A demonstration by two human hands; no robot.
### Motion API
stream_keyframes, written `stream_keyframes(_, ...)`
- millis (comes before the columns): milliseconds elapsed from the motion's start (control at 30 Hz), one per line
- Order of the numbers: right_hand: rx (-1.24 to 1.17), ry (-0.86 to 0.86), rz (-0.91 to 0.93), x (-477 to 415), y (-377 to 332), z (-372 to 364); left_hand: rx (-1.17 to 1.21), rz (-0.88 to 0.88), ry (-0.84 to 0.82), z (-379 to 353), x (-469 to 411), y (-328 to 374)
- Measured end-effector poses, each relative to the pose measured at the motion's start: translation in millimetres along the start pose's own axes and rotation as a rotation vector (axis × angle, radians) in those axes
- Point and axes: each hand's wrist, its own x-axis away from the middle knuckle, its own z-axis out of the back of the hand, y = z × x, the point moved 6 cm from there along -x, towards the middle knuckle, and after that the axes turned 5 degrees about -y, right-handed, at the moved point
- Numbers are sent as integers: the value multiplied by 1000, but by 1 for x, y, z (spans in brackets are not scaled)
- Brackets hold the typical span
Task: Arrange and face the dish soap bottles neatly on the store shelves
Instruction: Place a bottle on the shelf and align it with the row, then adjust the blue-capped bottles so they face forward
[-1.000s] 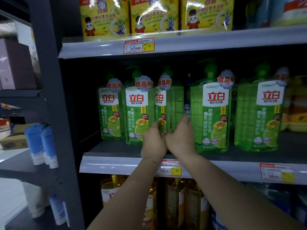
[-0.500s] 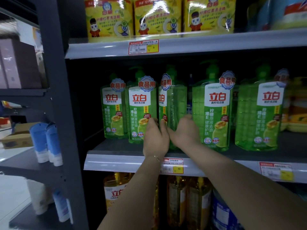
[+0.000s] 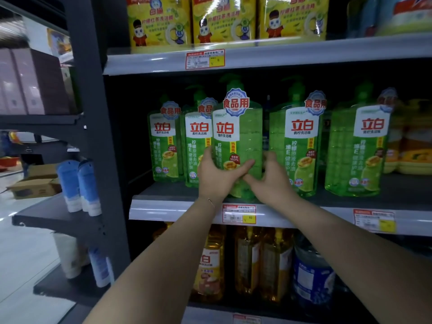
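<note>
Together left hand [image 3: 216, 180] and right hand [image 3: 271, 183] grip the bottle [image 3: 249, 127].

Green dish soap bottles [image 3: 301, 146], front row, centre: five. Yellow packs [image 3: 224, 19], top: three. Price tags [image 3: 205, 59]: four.

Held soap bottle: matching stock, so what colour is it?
Translucent green plastic bottle, white label; head view.

The light is dim with a bluish cast and falls from overhead and in front. Hard white glare streaks the yellow packs [image 3: 224, 19] up top, and the pale shelf lip [image 3: 163, 211] shines. The recess behind the bottles is near black. The middle green bottle [image 3: 243, 136] looks crisp, while the far-right bottle [image 3: 357, 155] and the left-hand boxes [image 3: 28, 83] are smeared. The grey upright [image 3: 93, 113] leans with lens distortion.
</note>
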Motion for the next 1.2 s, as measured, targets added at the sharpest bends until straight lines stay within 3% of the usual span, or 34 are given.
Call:
stream_keyframes(233, -188, -240, 111, -2, -20, -43, -46, -127, 289, 46, 17, -1)
stream_keyframes(633, -132, -294, 140, -21, -55, -123, -289, -54, 642, 119, 8, -15)
stream_keyframes(867, -178, -451, 61, -28, -40, -145, -493, 88, 553, 125, -19, -21)
stream_keyframes(1067, 103, -526, 226, -4, -54, -128, -520, 185, 411, 133, -41, -34)
stream_keyframes(1200, 340, -413, 329, 0, -57, -94, -514, 219, 356, 136, -39, -42)
